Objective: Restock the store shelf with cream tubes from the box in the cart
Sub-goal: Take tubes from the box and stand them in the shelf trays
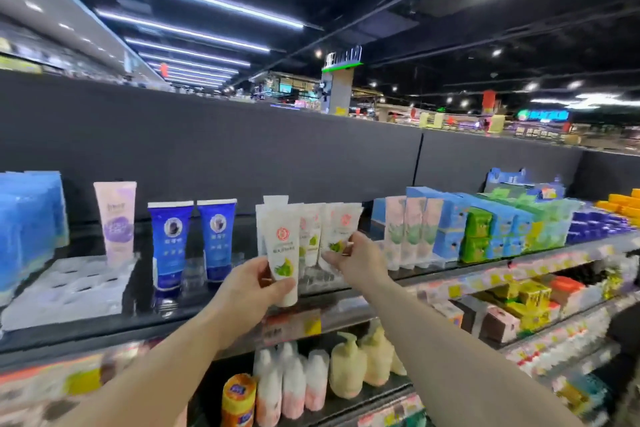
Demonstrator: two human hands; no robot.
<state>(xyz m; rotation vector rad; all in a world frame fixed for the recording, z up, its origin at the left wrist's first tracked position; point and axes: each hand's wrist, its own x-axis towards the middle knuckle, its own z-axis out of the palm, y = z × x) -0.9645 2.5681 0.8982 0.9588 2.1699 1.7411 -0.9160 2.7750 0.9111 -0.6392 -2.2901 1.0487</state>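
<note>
Right, head view only, so one pass. I count two dark blue tubes (194,243) standing cap-down on the top shelf (145,302), one pink tube (116,220) to their left, and a clear plastic tray (69,291) with open slots in front of it. Blue packs (27,229) are stacked at the far left.

White cream tubes (329,229) with a red emblem and green leaf print: one in my left hand, at least three more upright behind it on the shelf; the back row is blurred, so I can't give an exact count. Three pale pink-and-green tubes (410,230) stand just right of them, then blue and green boxes (491,229).

Grip: my left hand (247,288) holds one white tube (284,253) upright, thumb at the front, fingers curled round its lower end near the cap, in front of the shelved group. My right hand (360,258) reaches to the shelved white tubes, thumb and fingertips pinching the lower part of the rightmost one, narrow pinch.

Lower shelf: pump bottles (346,367), pinkish bottles and one orange-lidded jar (239,399), all blurred. Cart and box are out of frame.
</note>
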